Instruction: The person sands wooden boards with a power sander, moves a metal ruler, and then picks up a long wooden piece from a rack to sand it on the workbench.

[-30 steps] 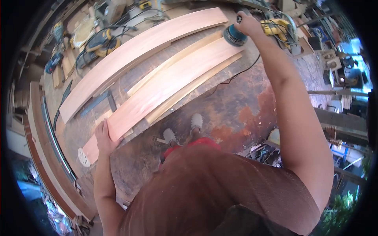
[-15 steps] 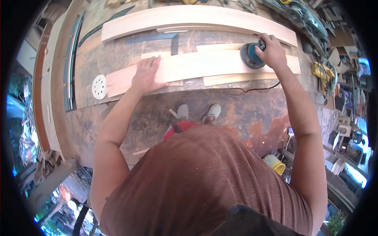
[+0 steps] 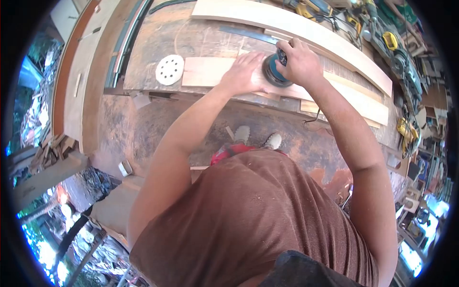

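Observation:
My right hand [image 3: 300, 62] is wrapped round the top of a blue-green orbital sander [image 3: 274, 70], whose round base sits on a pale wooden board [image 3: 203, 71]. Just to the left, my left hand [image 3: 242, 74] lies flat on the same board with its fingers stretched out. Only a small gap parts its fingertips from the sander. A white sanding disc [image 3: 169, 70] with a ring of holes rests on the bench by the board's left end. The sander's cord [image 3: 313, 118] hangs near the bench's front edge.
A longer pale board [image 3: 287, 27] lies along the back of the worn workbench [image 3: 201, 39], with a dark metal square [image 3: 246, 33] before it. Yellow power tools [image 3: 306, 9] crowd the far side, and another yellow tool [image 3: 406, 130] sits at the right. Long planks [image 3: 88, 91] stand on the left.
My right hand has slid the sander leftward along the board, from its right part to beside my left hand. The whole view has turned and shifted. My left hand stays on the board.

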`<state>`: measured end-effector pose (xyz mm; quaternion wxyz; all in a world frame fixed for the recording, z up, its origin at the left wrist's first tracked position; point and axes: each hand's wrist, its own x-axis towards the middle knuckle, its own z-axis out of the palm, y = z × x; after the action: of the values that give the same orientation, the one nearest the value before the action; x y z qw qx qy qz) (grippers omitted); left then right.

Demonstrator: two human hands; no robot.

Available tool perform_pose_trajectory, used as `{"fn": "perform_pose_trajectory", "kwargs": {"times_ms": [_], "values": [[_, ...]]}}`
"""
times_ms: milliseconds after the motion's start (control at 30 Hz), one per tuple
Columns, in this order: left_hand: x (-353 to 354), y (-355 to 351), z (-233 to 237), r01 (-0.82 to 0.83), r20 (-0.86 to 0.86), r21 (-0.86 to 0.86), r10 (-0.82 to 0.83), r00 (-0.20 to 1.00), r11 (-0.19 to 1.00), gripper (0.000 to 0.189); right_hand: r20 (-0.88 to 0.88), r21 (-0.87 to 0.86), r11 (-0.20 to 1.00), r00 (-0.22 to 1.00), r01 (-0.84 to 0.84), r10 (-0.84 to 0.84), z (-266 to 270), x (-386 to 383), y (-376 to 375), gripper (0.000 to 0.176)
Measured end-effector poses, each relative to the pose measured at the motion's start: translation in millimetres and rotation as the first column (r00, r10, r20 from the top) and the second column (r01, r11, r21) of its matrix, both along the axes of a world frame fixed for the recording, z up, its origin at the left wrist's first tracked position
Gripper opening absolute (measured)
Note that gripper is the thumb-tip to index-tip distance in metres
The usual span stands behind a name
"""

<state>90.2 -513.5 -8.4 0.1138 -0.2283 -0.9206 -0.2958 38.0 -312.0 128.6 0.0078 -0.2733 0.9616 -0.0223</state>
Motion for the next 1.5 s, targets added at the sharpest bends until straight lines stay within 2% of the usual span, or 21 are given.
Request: {"fn": "perform_pose_trajectory", "kwargs": {"times_ms": [67, 133, 200, 233, 333, 367, 400, 467, 500, 533, 567, 667, 733, 800, 833, 1000, 1067, 1100, 1233, 1433, 1500], "values": [[1.1, 0.2, 2.4, 0.033, -0.008, 0.164, -0.032, 0.999, 0.986, 0.119, 0.004, -0.018, 1.000, 1.000, -0.022, 0.022, -3.1, 6.6, -14.4, 0.043], [-1.8, 8.0, 12.5, -0.004, -0.062, 0.186, 0.016, 0.998, 0.983, 0.115, -0.049, -0.031, 0.998, 0.997, -0.056, 0.054, -3.1, 3.0, -34.2, 0.043], [2.3, 17.2, 23.7, -0.217, 0.254, 0.438, 0.112, 0.961, 0.872, 0.108, -0.030, -0.066, 0.993, 0.995, -0.093, 0.092, -5.6, -0.4, -50.8, 0.043], [-1.2, 20.1, 20.9, -0.316, 0.298, 0.440, 0.196, 0.934, 0.841, 0.100, -0.030, -0.059, 0.990, 0.992, -0.125, 0.123, -5.9, -0.8, -60.6, 0.044], [-8.6, 13.6, 7.5, -0.446, 0.304, 0.443, 0.338, 0.891, 0.778, 0.096, -0.015, -0.055, 0.983, 0.984, -0.176, 0.175, -1.2, 3.8, -83.3, 0.046], [-15.3, 11.2, 4.6, -0.482, 0.245, 0.292, 0.423, 0.872, 0.826, 0.097, -0.003, -0.029, 0.983, 0.983, -0.183, 0.183, 1.8, 3.2, -88.6, 0.047], [-21.2, 4.3, 1.7, -0.488, 0.226, 0.286, 0.437, 0.871, 0.825, 0.097, 0.006, 0.000, 0.982, 0.982, -0.190, 0.190, 5.4, 0.7, -92.1, 0.047], [0.4, -9.0, 14.5, -0.416, 0.326, 0.401, 0.297, 0.897, 0.816, 0.097, -0.009, -0.002, 0.976, 0.976, -0.218, 0.218, 10.6, -0.7, -90.4, 0.048], [5.6, -21.7, 12.3, -0.428, 0.330, 0.396, 0.310, 0.892, 0.812, 0.097, 0.054, 0.014, 0.985, 0.983, -0.175, 0.174, 14.7, -2.7, -88.9, 0.049], [11.6, -37.8, 5.8, -0.398, 0.147, 0.138, 0.379, 0.914, 0.907, 0.098, 0.123, 0.037, 0.991, 0.985, -0.129, 0.123, 14.5, -2.0, -85.2, 0.049], [23.6, -54.5, 0.1, -0.382, -0.043, -0.138, 0.379, 0.924, 0.914, 0.099, 0.072, 0.043, 0.994, 0.993, -0.099, 0.096, 10.3, -3.3, -76.6, 0.050], [68.5, -127.9, -7.9, -0.538, 0.070, -0.054, 0.540, 0.838, 0.841, 0.110, 0.005, 0.022, 0.999, 0.999, -0.048, 0.048, 1.7, -11.9, -40.9, 0.049], [85.5, -168.0, -24.8, -0.557, 0.105, -0.040, 0.557, 0.824, 0.830, 0.113, -0.014, 0.028, 1.000, 1.000, 0.006, -0.006, -2.3, -17.1, -14.9, 0.049], [95.3, -190.9, -31.4, -0.491, 0.183, -0.294, 0.552, 0.814, 0.820, 0.121, -0.032, 0.038, 0.997, 0.997, 0.070, -0.069, -6.1, -19.0, 8.3, 0.050], [93.9, -194.5, -26.5, -0.379, 0.223, -0.441, 0.509, 0.832, 0.814, 0.124, -0.043, 0.008, 0.993, 0.992, 0.116, -0.115, -8.2, -16.7, 19.1, 0.049], [76.8, -203.0, -31.5, -0.187, 0.196, -0.489, 0.317, 0.928, 0.852, 0.119, -0.084, -0.030, 0.965, 0.961, 0.262, -0.263, -9.3, 6.2, 2.1, 0.047], [78.4, -206.8, -36.0, -0.197, 0.132, -0.334, 0.253, 0.959, 0.922, 0.106, -0.066, -0.058, 0.968, 0.967, 0.244, -0.247, -10.1, 19.2, -29.1, 0.046], [76.0, -207.5, -37.7, -0.187, 0.135, -0.320, 0.240, 0.961, 0.929, 0.106, -0.065, -0.048, 0.969, 0.967, 0.242, -0.244, -9.3, 21.9, -48.0, 0.045], [75.3, -207.1, -38.2, -0.178, 0.148, -0.318, 0.234, 0.961, 0.931, 0.097, -0.092, -0.008, 0.976, 0.972, 0.216, -0.216, -5.5, 29.5, -127.0, 0.044], [77.0, -203.9, -38.7, -0.218, 0.089, -0.316, 0.258, 0.962, 0.923, 0.091, -0.100, -0.032, 0.997, 0.992, 0.070, -0.073, -8.7, 38.1, -242.2, 0.042], [77.4, -205.0, -39.0, -0.232, 0.049, -0.304, 0.258, 0.965, 0.924, 0.085, -0.020, -0.008, 0.998, 0.998, 0.056, -0.056, -8.9, 43.1, -272.4, 0.043]]}}
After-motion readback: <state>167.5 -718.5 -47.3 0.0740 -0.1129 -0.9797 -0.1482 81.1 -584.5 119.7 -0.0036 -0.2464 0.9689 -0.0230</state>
